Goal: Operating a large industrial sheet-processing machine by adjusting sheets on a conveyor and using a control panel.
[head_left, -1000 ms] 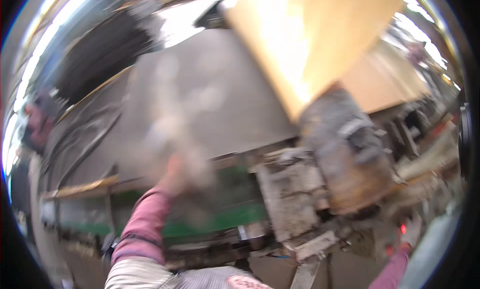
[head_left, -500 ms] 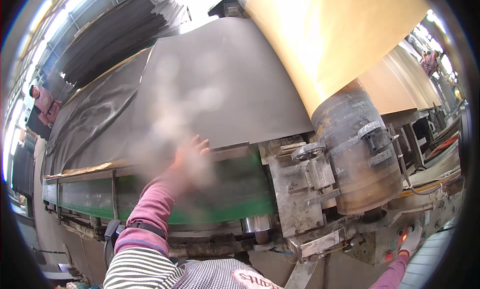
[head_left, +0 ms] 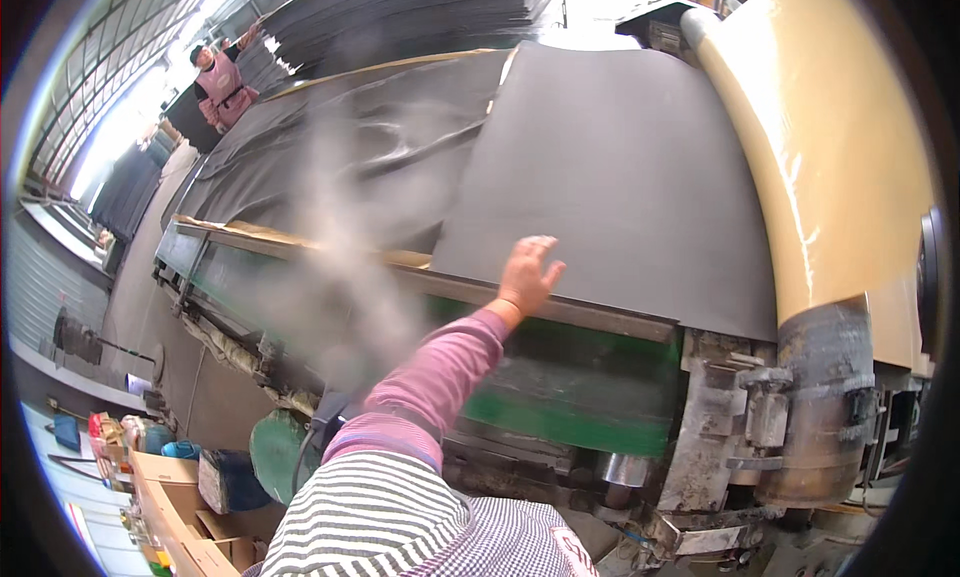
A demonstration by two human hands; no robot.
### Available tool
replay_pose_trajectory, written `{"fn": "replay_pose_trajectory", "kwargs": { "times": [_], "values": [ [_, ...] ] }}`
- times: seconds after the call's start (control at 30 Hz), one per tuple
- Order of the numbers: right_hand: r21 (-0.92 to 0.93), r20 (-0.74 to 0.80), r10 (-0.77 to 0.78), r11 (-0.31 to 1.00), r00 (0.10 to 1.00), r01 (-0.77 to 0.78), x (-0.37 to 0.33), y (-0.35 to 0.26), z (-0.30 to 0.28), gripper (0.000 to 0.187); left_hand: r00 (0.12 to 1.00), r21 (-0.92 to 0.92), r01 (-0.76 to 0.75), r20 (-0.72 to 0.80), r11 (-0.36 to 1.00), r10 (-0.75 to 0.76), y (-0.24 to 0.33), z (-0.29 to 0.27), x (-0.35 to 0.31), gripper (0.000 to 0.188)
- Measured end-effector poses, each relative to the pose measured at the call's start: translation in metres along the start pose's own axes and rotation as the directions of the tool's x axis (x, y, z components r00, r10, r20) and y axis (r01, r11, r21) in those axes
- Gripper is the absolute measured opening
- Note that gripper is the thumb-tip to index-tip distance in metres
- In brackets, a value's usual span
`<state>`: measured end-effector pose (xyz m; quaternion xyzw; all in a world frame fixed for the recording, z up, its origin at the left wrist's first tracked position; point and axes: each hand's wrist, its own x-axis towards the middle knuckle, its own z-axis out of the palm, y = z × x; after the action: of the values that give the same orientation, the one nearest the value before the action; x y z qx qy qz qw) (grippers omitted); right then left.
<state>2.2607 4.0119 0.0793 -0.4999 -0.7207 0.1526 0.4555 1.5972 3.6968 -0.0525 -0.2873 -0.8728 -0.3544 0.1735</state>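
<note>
My left hand [head_left: 528,275] reaches forward over the near edge of a smooth dark grey sheet [head_left: 610,177]. Its fingers are stretched out with the thumb apart, and it holds nothing. Whether the fingertips touch the sheet, I cannot tell. The sheet lies along a conveyor with a green belt [head_left: 570,427] and runs right to a large metal roller [head_left: 825,407]. From the roller a wide yellowish-tan sheet [head_left: 830,157] rises. Left of the smooth sheet lies a wrinkled, shiny black sheet [head_left: 370,127]. My right hand is out of the picture.
A person in a pink apron [head_left: 225,89] stands at the conveyor's far left end, by a tall stack of dark sheets [head_left: 410,17]. A metal rail [head_left: 600,317] lines the near side. Cardboard boxes [head_left: 175,507] sit at lower left. A whitish blur covers part of the view.
The view has swung left, so the conveyor and roller appear farther right. My right hand, earlier at a panel with red lit buttons, has left the picture. My left hand stays stretched over the conveyor's near side.
</note>
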Motion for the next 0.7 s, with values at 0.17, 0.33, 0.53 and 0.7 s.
{"fn": "replay_pose_trajectory", "kwargs": {
  "times": [0.17, 0.33, 0.53, 0.7],
  "values": [
    [0.309, 0.430, 0.366, 0.799, 0.825, -0.515, -0.087, -0.138, 0.104, 0.016, 0.970, 0.406, 0.243, -0.091, 0.881, -0.226, -0.177, -0.118, 0.019, 0.059],
    [0.349, 0.611, -0.229, 0.937, 0.758, 0.002, -0.159, -0.314, 0.268, 0.029, 0.801, 0.569, 0.206, 0.369, 0.796, -0.471, -0.224, -0.159, 0.024, 0.061],
    [0.359, 0.920, -0.340, 0.931, 0.194, -0.068, -0.233, -0.503, 0.428, 0.036, 0.750, 0.542, 0.202, 0.450, 0.816, -0.484, -0.277, -0.198, 0.026, 0.047],
    [0.347, 0.938, -0.338, 0.926, 0.082, -0.149, -0.315, -0.566, 0.539, 0.055, 0.889, 0.063, 0.222, 0.397, 0.973, -0.229, -0.345, -0.248, 0.029, 0.033]
  ]
}}
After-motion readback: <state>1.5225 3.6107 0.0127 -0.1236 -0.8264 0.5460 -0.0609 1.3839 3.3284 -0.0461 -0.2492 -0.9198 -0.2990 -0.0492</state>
